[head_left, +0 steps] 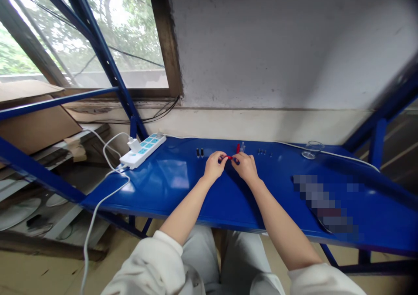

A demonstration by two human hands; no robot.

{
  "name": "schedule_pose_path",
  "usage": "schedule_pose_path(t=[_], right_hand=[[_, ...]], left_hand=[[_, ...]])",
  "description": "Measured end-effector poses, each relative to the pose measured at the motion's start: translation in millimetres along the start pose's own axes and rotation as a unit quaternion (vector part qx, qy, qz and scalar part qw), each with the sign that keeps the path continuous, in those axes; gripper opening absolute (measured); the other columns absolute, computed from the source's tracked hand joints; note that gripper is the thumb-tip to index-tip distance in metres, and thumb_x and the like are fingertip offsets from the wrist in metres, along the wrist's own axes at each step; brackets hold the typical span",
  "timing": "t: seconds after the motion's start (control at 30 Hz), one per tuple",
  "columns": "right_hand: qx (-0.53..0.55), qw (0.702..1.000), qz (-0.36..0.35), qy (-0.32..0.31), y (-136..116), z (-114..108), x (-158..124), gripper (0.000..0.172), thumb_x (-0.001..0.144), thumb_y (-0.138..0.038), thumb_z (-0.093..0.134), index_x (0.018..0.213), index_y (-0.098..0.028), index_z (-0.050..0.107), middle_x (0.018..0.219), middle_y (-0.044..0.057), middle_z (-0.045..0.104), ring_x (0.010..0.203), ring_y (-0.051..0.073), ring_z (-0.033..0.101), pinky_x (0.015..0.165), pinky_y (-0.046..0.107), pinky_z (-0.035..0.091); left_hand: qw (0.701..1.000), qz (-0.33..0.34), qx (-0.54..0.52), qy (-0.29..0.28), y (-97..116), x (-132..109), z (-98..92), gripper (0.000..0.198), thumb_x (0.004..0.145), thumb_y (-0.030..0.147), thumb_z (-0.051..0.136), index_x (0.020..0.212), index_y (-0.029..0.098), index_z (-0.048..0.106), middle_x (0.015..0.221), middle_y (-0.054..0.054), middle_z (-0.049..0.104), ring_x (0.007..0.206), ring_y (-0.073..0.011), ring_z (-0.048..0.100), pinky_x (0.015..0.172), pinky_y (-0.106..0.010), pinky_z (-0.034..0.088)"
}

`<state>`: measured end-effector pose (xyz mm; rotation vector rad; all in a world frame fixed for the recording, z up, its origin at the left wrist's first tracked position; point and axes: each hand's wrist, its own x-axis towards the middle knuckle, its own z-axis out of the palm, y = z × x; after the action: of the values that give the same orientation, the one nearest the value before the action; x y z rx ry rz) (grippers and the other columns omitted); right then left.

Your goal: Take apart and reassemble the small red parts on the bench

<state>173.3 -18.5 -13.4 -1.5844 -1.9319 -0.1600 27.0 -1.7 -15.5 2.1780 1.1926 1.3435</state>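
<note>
My left hand [214, 166] and my right hand [244, 166] meet above the blue table [176, 192], fingertips pinched on opposite ends of a small red stick-like piece [229, 157]. Its exact kind is too small to make out, and the fingers cover part of it. Just behind my right hand stand a red tube [238, 147] and clear tubes [242, 147]. Two short black cylinders [200, 152] stand upright beyond my left hand. Farther right, several tiny clear pieces [262, 151] are set out in a row.
A white power strip [143, 152] with a plug and cable lies at the table's left end. At the back right is a clear round container [312, 150] by a white cable [346, 156]. A pixelated dark flat object [326, 210] lies front right. Blue posts frame both sides.
</note>
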Motion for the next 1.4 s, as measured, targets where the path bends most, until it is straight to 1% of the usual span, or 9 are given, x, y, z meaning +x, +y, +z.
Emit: schedule_pose_path(t=[0.1,0.17,0.23,0.33,0.43,0.57,0.77,1.13,1.4], right_hand=[[0.028,1.0,0.0,-0.005,-1,0,0,0.017,0.079,-0.026,0.047,0.083,-0.018,0.062,0.075,0.003,0.059,0.071,0.015,0.053,0.066,0.026,0.029],[0.055,0.998,0.001,-0.007,-2,-1,0,0.02,0.081,-0.029,0.046,0.086,-0.018,0.062,0.075,0.004,0.058,0.069,0.014,0.053,0.064,0.026,0.031],[0.079,0.997,0.004,0.0,-4,-1,0,0.023,0.082,-0.032,0.045,0.088,-0.017,0.061,0.076,0.004,0.058,0.068,0.014,0.052,0.064,0.025,0.034],[0.108,0.994,0.002,0.017,-4,1,-1,0.024,0.082,-0.032,0.043,0.09,-0.017,0.061,0.076,0.004,0.057,0.066,0.013,0.052,0.063,0.024,0.037],[0.127,0.992,-0.005,0.026,-2,5,-1,0.022,0.081,-0.03,0.044,0.087,-0.018,0.062,0.075,0.003,0.056,0.06,0.011,0.05,0.058,0.022,0.038],[0.135,0.99,-0.008,0.03,0,9,-1,0.02,0.08,-0.028,0.045,0.083,-0.018,0.062,0.072,0.002,0.054,0.057,0.011,0.048,0.056,0.022,0.038],[0.135,0.991,-0.008,0.024,-1,9,-2,0.019,0.079,-0.026,0.045,0.081,-0.018,0.062,0.07,0.002,0.053,0.057,0.011,0.049,0.056,0.022,0.038],[0.128,0.992,-0.014,0.018,-1,7,-2,0.02,0.08,-0.025,0.043,0.08,-0.018,0.062,0.07,0.002,0.054,0.058,0.011,0.049,0.059,0.022,0.038],[0.129,0.991,-0.015,0.022,0,8,-1,0.019,0.079,-0.025,0.044,0.079,-0.019,0.061,0.069,0.002,0.053,0.058,0.011,0.049,0.058,0.022,0.038]], left_hand=[[0.995,0.059,0.065,-0.051,7,14,-11.7,0.01,0.081,0.021,0.049,0.084,0.019,0.058,0.082,-0.003,0.06,0.08,-0.0144,0.053,0.075,-0.028,0.041],[0.982,0.104,0.111,-0.109,11,32,-24.7,0.009,0.079,0.021,0.052,0.081,0.02,0.06,0.084,-0.003,0.06,0.083,-0.0165,0.052,0.077,-0.03,0.039],[0.973,0.128,0.142,-0.131,13,53,-40.1,0.007,0.077,0.021,0.055,0.079,0.021,0.061,0.087,-0.003,0.06,0.089,-0.0184,0.051,0.082,-0.033,0.035],[0.967,0.097,0.199,-0.128,9,83,-61.5,0.005,0.073,0.021,0.06,0.077,0.021,0.063,0.092,-0.003,0.059,0.095,-0.0211,0.048,0.085,-0.038,0.031],[0.945,0.058,0.269,-0.177,-2,98,-74.7,0.004,0.069,0.023,0.064,0.072,0.02,0.064,0.095,-0.005,0.058,0.099,-0.0242,0.044,0.085,-0.04,0.029],[0.919,0.028,0.315,-0.233,-20,91,-78.4,0.005,0.069,0.024,0.064,0.071,0.019,0.065,0.094,-0.006,0.056,0.099,-0.0251,0.043,0.083,-0.042,0.028],[0.921,0.011,0.316,-0.227,-36,78,-74.7,0.005,0.071,0.022,0.061,0.072,0.019,0.065,0.096,-0.006,0.056,0.1,-0.0252,0.042,0.084,-0.043,0.026],[0.925,0.004,0.317,-0.211,-40,77,-73.4,0.005,0.072,0.021,0.06,0.073,0.019,0.064,0.096,-0.006,0.057,0.101,-0.0254,0.043,0.084,-0.043,0.027],[0.924,-0.003,0.316,-0.217,-42,78,-72.1,0.007,0.073,0.021,0.058,0.076,0.019,0.064,0.097,-0.007,0.057,0.103,-0.0265,0.043,0.085,-0.044,0.026]])
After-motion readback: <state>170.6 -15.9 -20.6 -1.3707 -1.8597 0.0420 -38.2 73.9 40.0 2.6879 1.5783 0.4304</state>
